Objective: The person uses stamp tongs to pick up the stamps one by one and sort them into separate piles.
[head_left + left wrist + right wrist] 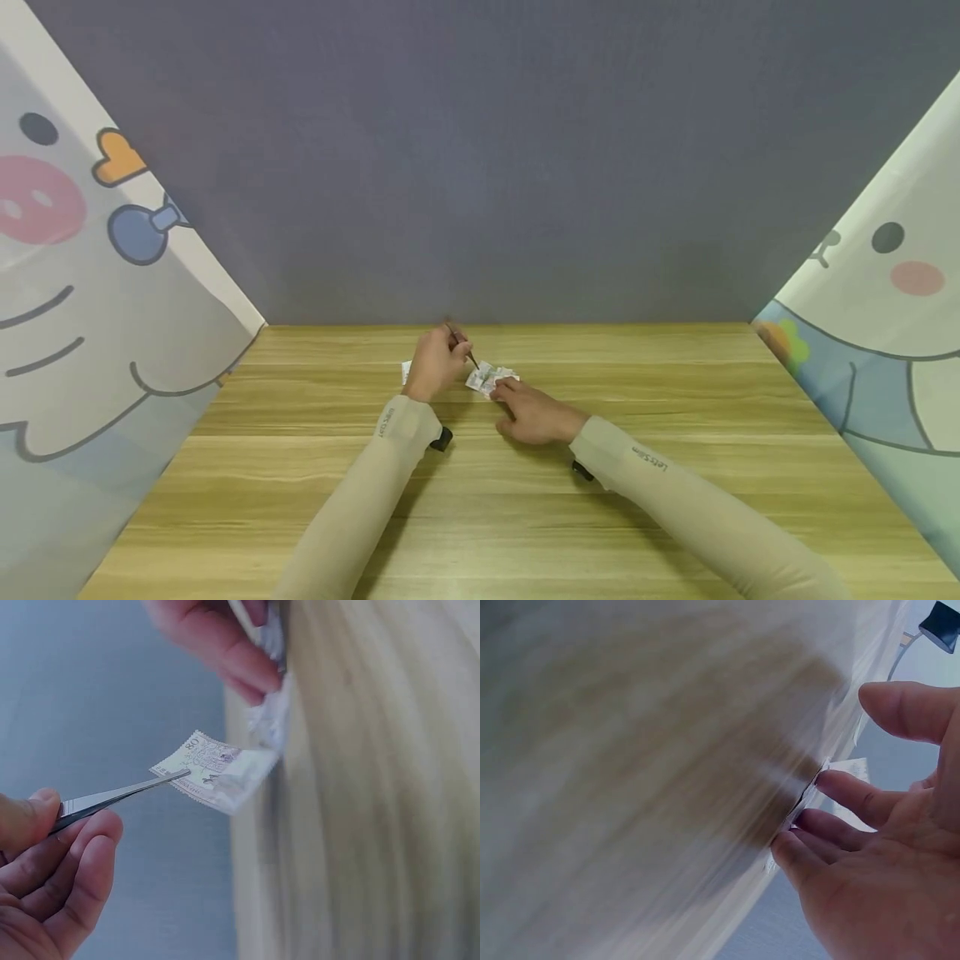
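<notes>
My left hand (435, 362) pinches metal tweezers (112, 799) between thumb and fingers. In the left wrist view the tweezer tips meet a pale, perforated postage stamp (206, 759) marked 80, which is tilted up from the table. Beside it, to the right in the head view, my right hand (534, 414) rests its fingertips on a small cluster of stamps (483, 377). Its thumb stands apart from the fingers in the right wrist view. These fingers partly cover the stamps, whose edges lie low against the wood under the fingertips (786, 844).
Another small white piece (406, 371) lies left of my left hand, partly hidden by it. The wooden table (480, 517) ends at a grey wall (480, 167). Cartoon-printed panels (67, 275) flank both sides.
</notes>
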Tool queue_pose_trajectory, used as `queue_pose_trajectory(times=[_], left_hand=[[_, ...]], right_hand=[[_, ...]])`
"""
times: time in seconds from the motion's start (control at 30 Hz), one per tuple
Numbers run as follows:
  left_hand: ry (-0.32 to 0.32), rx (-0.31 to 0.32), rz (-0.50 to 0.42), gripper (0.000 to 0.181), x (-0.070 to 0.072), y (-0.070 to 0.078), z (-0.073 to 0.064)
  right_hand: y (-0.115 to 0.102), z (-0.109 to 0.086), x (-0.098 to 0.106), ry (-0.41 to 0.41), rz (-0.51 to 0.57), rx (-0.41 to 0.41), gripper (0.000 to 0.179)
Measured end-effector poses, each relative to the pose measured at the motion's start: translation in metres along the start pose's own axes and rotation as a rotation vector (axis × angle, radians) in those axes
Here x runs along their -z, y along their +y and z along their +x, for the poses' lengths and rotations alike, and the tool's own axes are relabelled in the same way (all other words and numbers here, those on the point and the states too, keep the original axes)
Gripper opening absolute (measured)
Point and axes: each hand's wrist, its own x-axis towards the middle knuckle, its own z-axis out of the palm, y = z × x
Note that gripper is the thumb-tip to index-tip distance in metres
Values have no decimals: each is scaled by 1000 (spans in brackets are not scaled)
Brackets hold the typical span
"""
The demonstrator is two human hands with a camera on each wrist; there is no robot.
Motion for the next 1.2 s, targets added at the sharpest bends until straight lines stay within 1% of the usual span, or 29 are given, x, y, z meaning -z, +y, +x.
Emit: queue_pose_trajectory(times=[0.07, 0.17, 0.4, 0.5, 0.6, 0.77, 0.9, 1.0, 1.2], left_hand=[[12, -8, -9, 10, 6, -1, -1], [41, -35, 4, 11, 17, -3, -2], [130, -93, 8, 8, 48, -8, -8], [168, -98, 20, 7, 61, -12, -11], [188, -95, 28, 7, 70, -14, -13], [192, -100, -1, 8, 79, -16, -16], [200, -122, -11, 9, 83, -18, -17], [211, -131, 10, 10, 86, -22, -18], [208, -125, 2, 7, 96, -31, -21]], right_hand=[[0, 0, 0, -21, 3, -14, 52], [0, 0, 1, -32, 4, -20, 52], [1, -3, 2, -38, 13, 4, 51], [1, -3, 2, -31, 5, 12, 51], [1, -3, 1, -25, -7, 15, 52], [2, -2, -1, -24, 2, 12, 51], [2, -2, 0, -28, 2, 11, 50], [2, -2, 0, -25, 10, 18, 49], [4, -1, -1, -11, 6, 31, 48]])
